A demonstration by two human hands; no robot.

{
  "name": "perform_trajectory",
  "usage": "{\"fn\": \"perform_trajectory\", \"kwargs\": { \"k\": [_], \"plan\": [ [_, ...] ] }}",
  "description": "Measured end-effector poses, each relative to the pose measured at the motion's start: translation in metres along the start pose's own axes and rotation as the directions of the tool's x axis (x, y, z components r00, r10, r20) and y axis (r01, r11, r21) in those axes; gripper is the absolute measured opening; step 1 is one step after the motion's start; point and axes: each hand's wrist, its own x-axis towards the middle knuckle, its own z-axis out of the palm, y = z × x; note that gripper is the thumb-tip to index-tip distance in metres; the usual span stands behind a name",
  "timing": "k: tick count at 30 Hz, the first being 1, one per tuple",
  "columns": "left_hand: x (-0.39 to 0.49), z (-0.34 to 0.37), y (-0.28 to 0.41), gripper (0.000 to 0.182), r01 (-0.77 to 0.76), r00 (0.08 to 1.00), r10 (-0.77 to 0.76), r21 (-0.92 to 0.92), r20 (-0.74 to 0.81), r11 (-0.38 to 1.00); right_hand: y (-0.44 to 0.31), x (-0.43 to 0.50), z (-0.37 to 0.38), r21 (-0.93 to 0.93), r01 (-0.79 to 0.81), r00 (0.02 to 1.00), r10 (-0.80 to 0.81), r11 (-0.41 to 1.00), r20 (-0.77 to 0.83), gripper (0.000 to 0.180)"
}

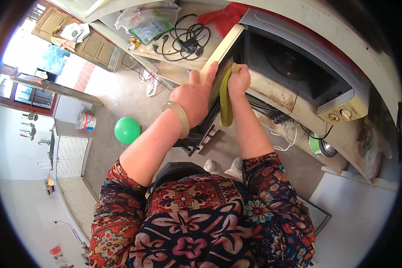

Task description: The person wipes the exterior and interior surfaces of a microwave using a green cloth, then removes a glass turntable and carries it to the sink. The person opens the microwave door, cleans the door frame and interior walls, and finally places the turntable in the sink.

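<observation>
The microwave oven sits on a shelf with its door swung open towards me. My left hand, with a pale bangle at the wrist, rests against the outer side of the door, its fingers spread near the cream edge. My right hand grips a yellow-green cloth on the inner side of the door. The cloth hangs down beside the dark door panel. Inside the microwave the dark cavity shows. Its cream control panel with knobs is at the right.
Coiled black power cables, a plastic bag and red rubber gloves lie on the shelf left of the microwave. White cords and a green-and-white appliance are on the lower shelf. A green ball lies on the floor.
</observation>
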Motion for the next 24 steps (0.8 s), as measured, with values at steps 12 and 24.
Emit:
{"fn": "perform_trajectory", "kwargs": {
  "k": [12, 24],
  "plan": [
    [-0.002, 0.000, -0.004, 0.085, 0.020, 1.000, -0.020, -0.024, 0.009, 1.000, 0.008, -0.016, 0.003, -0.033, 0.020, 0.999, -0.019, 0.999, 0.042, 0.022],
    [0.000, 0.004, -0.011, 0.086, 0.005, 1.000, -0.005, -0.029, 0.002, 1.000, 0.005, -0.043, 0.004, -0.011, 0.183, 0.983, -0.183, 0.983, 0.035, 0.017]
  ]
}}
